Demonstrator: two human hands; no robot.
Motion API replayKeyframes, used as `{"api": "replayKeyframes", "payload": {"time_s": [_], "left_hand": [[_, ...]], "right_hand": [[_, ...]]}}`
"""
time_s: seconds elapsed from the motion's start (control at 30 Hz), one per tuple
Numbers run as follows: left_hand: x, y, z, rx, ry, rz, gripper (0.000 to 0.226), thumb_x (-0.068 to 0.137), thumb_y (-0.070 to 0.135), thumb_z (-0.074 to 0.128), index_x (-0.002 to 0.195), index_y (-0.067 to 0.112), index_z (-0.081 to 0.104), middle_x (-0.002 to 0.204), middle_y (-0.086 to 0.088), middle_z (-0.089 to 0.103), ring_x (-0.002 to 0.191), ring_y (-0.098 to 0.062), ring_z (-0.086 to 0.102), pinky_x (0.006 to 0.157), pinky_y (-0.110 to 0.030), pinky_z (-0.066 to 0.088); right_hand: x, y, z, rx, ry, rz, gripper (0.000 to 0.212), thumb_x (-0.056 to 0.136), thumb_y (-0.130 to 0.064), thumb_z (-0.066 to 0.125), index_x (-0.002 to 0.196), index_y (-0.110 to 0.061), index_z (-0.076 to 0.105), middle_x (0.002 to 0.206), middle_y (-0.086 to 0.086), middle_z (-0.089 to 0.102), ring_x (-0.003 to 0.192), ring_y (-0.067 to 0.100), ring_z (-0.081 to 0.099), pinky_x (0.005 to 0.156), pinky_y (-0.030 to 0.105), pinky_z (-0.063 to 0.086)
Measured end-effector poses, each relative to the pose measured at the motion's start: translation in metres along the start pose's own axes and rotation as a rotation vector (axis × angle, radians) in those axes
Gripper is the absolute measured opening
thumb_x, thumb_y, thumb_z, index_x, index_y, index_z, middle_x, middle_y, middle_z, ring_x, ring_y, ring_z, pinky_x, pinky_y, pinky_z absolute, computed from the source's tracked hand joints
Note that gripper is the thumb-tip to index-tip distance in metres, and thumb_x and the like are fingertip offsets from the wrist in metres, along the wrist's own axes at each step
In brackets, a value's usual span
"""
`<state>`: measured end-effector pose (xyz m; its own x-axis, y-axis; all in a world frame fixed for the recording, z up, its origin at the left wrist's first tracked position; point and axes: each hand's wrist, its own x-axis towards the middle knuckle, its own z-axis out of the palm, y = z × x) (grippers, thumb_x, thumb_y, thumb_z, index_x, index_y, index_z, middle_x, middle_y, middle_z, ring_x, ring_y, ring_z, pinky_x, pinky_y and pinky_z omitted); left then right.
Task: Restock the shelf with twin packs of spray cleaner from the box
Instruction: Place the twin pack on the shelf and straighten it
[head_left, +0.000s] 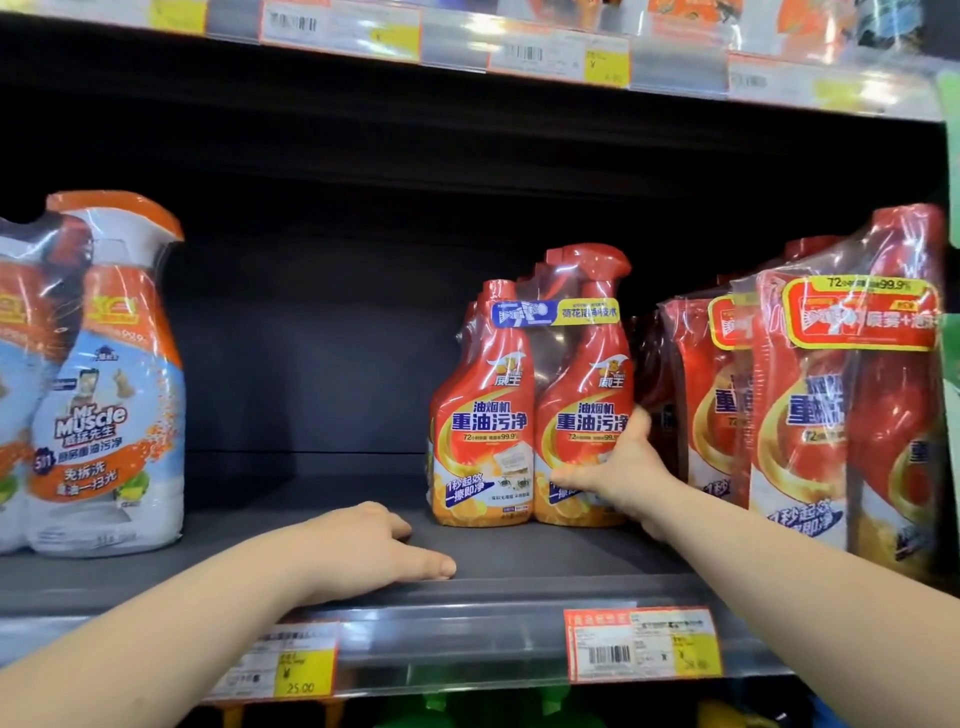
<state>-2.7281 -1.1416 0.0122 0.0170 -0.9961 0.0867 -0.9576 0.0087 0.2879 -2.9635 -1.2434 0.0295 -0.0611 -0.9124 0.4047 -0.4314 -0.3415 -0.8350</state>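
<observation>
A shrink-wrapped twin pack of red and orange spray cleaner (524, 410) stands upright on the dark shelf (545, 556), right of the middle. My right hand (618, 473) grips its lower right side, thumb up along the right bottle and fingers across the front. My left hand (374, 545) rests palm down on the shelf's front edge, left of the pack and apart from it, holding nothing. The box is not in view.
More red twin packs (831, 405) fill the shelf's right end, close beside the held pack. White and orange Mr Muscle twin packs (109, 384) stand at the left. A wide gap lies between them. Price tags (644, 644) line the shelf edge; another shelf hangs above.
</observation>
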Motion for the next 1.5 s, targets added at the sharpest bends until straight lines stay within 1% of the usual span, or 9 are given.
{"api": "replayKeyframes", "payload": {"time_s": [0.13,0.37,0.47,0.57,0.63,0.8,0.97,1.23,1.5], "left_hand": [[-0.001,0.000,-0.001,-0.009,0.013,-0.007,0.081,0.077,0.070,0.051,0.142,0.023,0.041,0.148,0.007,0.035,0.134,-0.014,0.036,0.110,-0.029,0.029],[-0.007,0.003,-0.004,-0.017,0.029,-0.005,0.069,0.082,0.064,0.051,0.137,0.021,0.049,0.143,0.006,0.045,0.128,-0.014,0.044,0.106,-0.028,0.034],[-0.011,0.004,-0.004,-0.026,0.048,-0.020,0.061,0.081,0.063,0.054,0.126,0.022,0.060,0.131,0.004,0.056,0.119,-0.015,0.052,0.103,-0.031,0.039],[-0.013,0.006,-0.006,0.008,0.082,-0.026,0.052,0.082,0.061,0.055,0.112,0.020,0.067,0.115,0.004,0.064,0.107,-0.016,0.057,0.095,-0.030,0.044],[-0.016,0.010,-0.009,0.063,0.124,-0.041,0.055,0.082,0.062,0.055,0.116,0.019,0.065,0.120,0.001,0.063,0.111,-0.017,0.056,0.096,-0.030,0.044],[-0.029,0.015,-0.022,0.240,0.288,-0.070,0.072,0.082,0.067,0.048,0.135,0.018,0.050,0.139,-0.002,0.051,0.126,-0.022,0.049,0.103,-0.036,0.042],[-0.063,0.012,-0.033,0.305,0.349,-0.144,0.075,0.083,0.068,0.045,0.140,0.019,0.043,0.141,-0.005,0.044,0.126,-0.025,0.047,0.103,-0.040,0.042],[-0.160,-0.037,-0.024,0.438,0.361,-0.446,0.074,0.083,0.066,0.048,0.138,0.017,0.041,0.140,-0.010,0.044,0.128,-0.029,0.045,0.103,-0.039,0.040],[-0.281,-0.104,-0.014,0.443,0.258,-0.712,0.074,0.083,0.067,0.047,0.139,0.018,0.041,0.139,-0.008,0.044,0.125,-0.030,0.047,0.100,-0.043,0.043]], "right_hand": [[-0.004,-0.002,-0.002,0.011,-0.032,-0.002,0.116,0.064,-0.014,0.087,0.145,-0.018,0.004,0.113,0.009,0.048,0.109,0.026,0.052,0.098,0.048,0.048],[-0.008,-0.011,-0.001,-0.110,-0.015,0.061,0.125,0.068,-0.020,0.085,0.150,-0.017,-0.011,0.143,0.016,0.037,0.126,0.032,0.045,0.105,0.047,0.042],[-0.018,-0.018,-0.005,-0.221,0.035,0.021,0.113,0.075,-0.026,0.078,0.151,-0.011,-0.004,0.149,0.015,0.028,0.129,0.032,0.042,0.107,0.043,0.039],[-0.034,-0.026,-0.013,-0.370,0.016,-0.157,0.098,0.080,-0.034,0.071,0.151,-0.013,0.007,0.152,0.013,0.021,0.133,0.033,0.037,0.108,0.043,0.037],[-0.048,-0.035,-0.021,-0.620,-0.030,-0.334,0.081,0.088,-0.035,0.062,0.151,-0.016,0.014,0.157,0.009,0.014,0.143,0.032,0.021,0.114,0.045,0.030],[-0.079,-0.060,-0.025,-0.932,-0.175,-0.696,0.060,0.091,-0.056,0.043,0.141,-0.022,0.039,0.146,0.000,0.040,0.137,0.022,0.031,0.109,0.047,0.033],[-0.096,-0.067,-0.007,-0.936,-0.262,-0.808,0.063,0.090,-0.064,0.033,0.141,-0.027,0.039,0.146,-0.002,0.041,0.137,0.022,0.033,0.109,0.046,0.031],[-0.141,-0.095,0.061,-0.756,-0.413,-1.047,0.064,0.089,-0.063,0.038,0.142,-0.027,0.036,0.145,-0.002,0.040,0.138,0.023,0.032,0.108,0.046,0.029],[-0.235,-0.135,0.134,-0.590,-0.604,-1.147,0.062,0.089,-0.062,0.041,0.140,-0.028,0.037,0.145,-0.001,0.043,0.136,0.023,0.033,0.107,0.047,0.028]]}}
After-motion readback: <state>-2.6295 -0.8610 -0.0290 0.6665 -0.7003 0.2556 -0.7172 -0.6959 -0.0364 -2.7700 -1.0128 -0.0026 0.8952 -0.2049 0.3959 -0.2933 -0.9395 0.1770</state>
